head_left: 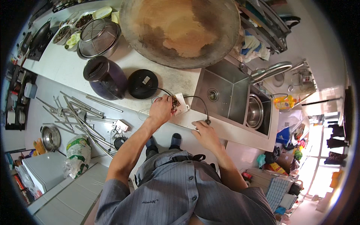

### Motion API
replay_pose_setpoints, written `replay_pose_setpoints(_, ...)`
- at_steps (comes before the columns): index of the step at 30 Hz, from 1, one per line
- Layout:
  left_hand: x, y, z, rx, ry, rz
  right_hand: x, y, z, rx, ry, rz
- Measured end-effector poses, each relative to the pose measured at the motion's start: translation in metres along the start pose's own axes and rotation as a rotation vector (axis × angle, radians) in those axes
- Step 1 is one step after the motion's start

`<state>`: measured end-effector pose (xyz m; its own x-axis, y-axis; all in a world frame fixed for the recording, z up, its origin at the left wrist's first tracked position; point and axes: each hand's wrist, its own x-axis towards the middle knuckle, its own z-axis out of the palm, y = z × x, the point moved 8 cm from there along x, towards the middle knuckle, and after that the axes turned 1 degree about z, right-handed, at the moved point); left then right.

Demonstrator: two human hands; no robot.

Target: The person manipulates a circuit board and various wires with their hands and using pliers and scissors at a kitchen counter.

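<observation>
My left hand (pixel 161 108) is closed on a small white fitting (pixel 182 107) with exposed wires and parts, at the counter's front edge. A thin black cable (pixel 197 96) runs from it to a dark plug (pixel 208 122), held at the fingertips of my right hand (pixel 202 132) below the sink's left corner. Another cable links the fitting to a round black base (pixel 143 83) on the counter. Beside that base stands a dark purple kettle (pixel 105 82). My left fingertips and whatever small part they pinch are partly hidden.
A large stained round pan (pixel 178 26) covers the back of the counter (pixel 176 78), beside bowls and a mesh cover (pixel 96 35). A double steel sink (pixel 221 86) with a faucet (pixel 277 67) sits right. Metal tubes (pixel 75 112), a sack (pixel 78 153) and a pot (pixel 50 137) lie on the floor left.
</observation>
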<state>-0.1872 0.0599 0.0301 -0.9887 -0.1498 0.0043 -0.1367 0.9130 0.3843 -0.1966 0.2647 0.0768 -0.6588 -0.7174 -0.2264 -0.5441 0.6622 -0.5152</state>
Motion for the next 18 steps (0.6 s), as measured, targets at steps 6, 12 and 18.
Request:
replay_pose_setpoints(6, 0.025, 0.012, 0.005, 0.032, 0.026, 0.034, -0.017, 0.004, 0.018, -0.016, -0.033, -0.004)
replay_pose_setpoints(12, 0.014, 0.016, 0.012, 0.066, 0.1, 0.126, -0.03, 0.017, 0.023, 0.041, 0.069, -0.019)
replay_pose_setpoints(18, -0.013, 0.023, -0.004, 0.043, 0.213, 0.22, -0.03, 0.028, 0.021, 0.058, 0.071, 0.057)
